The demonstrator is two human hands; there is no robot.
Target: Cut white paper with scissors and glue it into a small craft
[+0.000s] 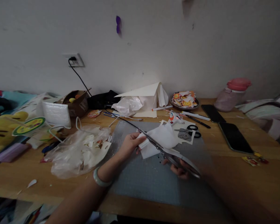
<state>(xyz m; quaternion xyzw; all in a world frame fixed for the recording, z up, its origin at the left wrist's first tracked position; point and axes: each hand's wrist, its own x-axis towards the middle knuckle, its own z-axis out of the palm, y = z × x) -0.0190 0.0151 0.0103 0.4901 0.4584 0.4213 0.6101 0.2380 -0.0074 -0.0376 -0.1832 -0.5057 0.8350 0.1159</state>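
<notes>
My left hand (130, 143) pinches the left edge of a thin white sheet (164, 137), which looks like paper and hangs in soft folds above the grey cutting mat (140, 180). In my right hand (179, 169) is a large pair of metal scissors (157, 144), fingers wrapped round the handles. The blades point up and left, crossing the sheet close to my left thumb; whether they are parted is hard to make out. Just past the sheet, a smaller pair of black-handled scissors (193, 131) lies on cut pieces of cream card (189, 140).
Left of the mat sprawls a clear plastic bag (70, 155) of scraps. Behind stand a glue gun (175, 118), a bowl of cut-outs (184, 101) and pens (196, 115). Two phones (235, 137) and a pink-lidded bottle (231, 95) occupy the right. A cord (80, 77) runs from the wall socket.
</notes>
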